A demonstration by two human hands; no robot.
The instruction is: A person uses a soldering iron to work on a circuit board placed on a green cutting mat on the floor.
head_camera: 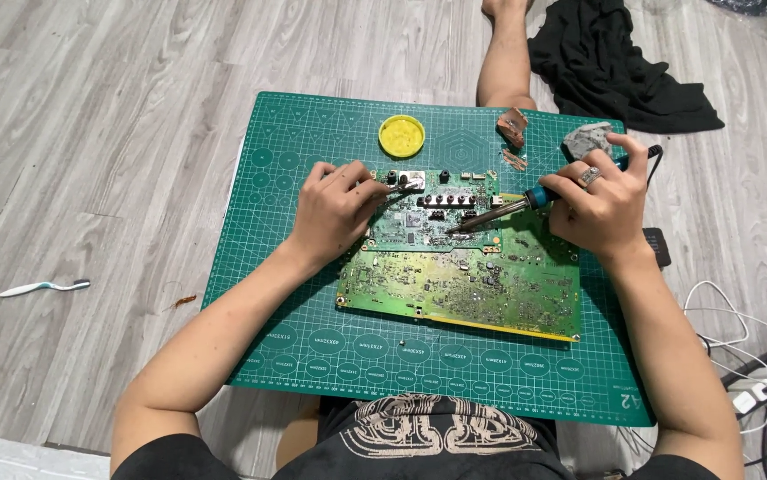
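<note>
A large green circuit board point(463, 284) lies on a green cutting mat point(312, 342) on the floor. A smaller green board point(419, 222) rests on its upper part. My right hand point(604, 200) is closed around the blue handle of a soldering iron point(512, 209), and its metal tip touches the smaller board near the middle. My left hand point(335, 209) pinches a thin metal tool or wire point(399, 189) that points at the smaller board's top edge.
A round yellow tin point(401, 136), a copper scrap point(513, 126) and a grey wad point(586, 140) sit at the mat's far edge. Black cloth point(619, 62) lies beyond, next to a bare leg point(503, 53). White cables point(748, 356) run at right; a toothbrush point(44, 286) lies at left.
</note>
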